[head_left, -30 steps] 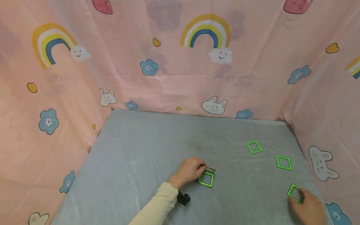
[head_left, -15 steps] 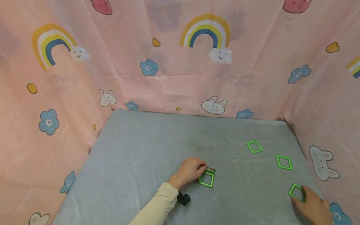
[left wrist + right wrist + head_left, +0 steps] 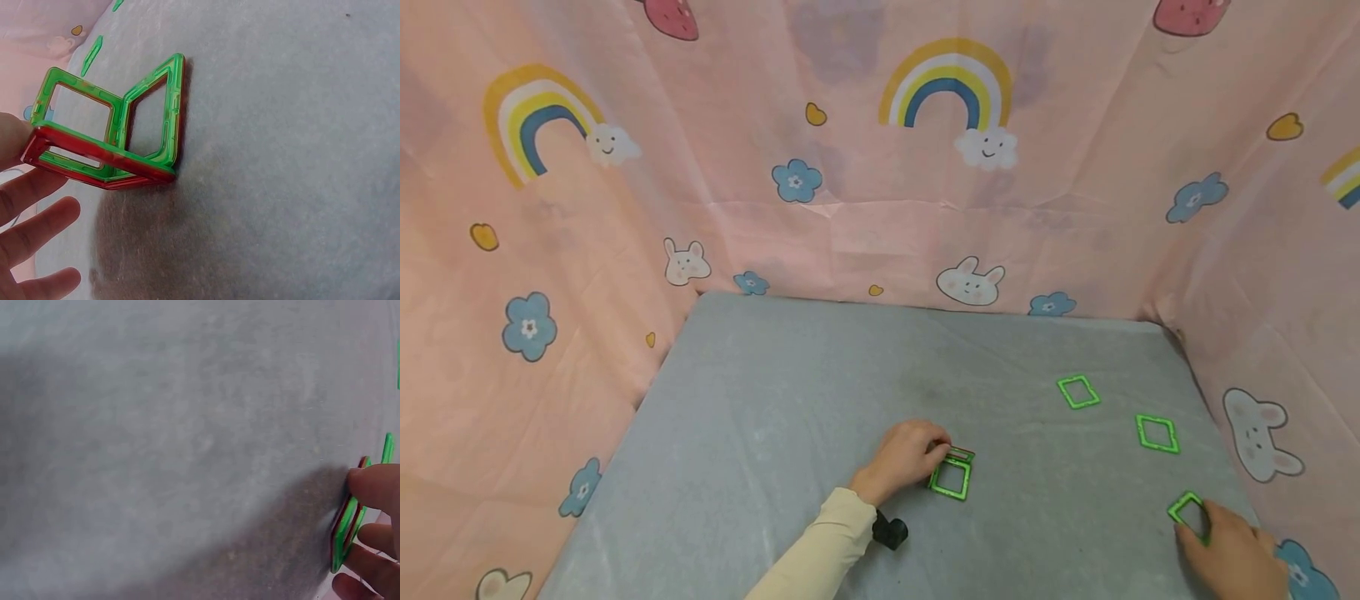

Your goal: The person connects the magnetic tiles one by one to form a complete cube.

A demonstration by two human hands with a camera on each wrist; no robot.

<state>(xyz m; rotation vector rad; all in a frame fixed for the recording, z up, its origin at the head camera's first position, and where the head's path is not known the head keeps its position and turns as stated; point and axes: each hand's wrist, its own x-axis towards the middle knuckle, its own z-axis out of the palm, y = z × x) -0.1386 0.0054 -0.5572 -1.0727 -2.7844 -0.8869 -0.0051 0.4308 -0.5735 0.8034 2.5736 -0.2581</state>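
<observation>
A person's 2 hands work green-and-red square frames on a grey cloth-covered table (image 3: 790, 392). Near the table's right edge, the right hand (image 3: 1236, 550) has shifted slightly toward that edge over the past 1 second, and the single frame (image 3: 341, 539) pinched between its thumb and fingers has turned a little; whether that frame touches the cloth cannot be told. Nearer the table's middle, the left hand (image 3: 904, 454) has not moved, gripping 1 corner of a cluster of 3 frames (image 3: 115, 128) joined at angles to one another, its lower fingers spread clear. The change appears to be a mere adjustment of hold: the cluster looks unaltered, and the single frame remains well apart from it. Toward the far right corner lie 2 loose pieces, a farther frame (image 3: 1067, 395) and a nearer frame (image 3: 1139, 432), both untouched. A pink printed curtain (image 3: 880, 229) hangs behind the far edge.
</observation>
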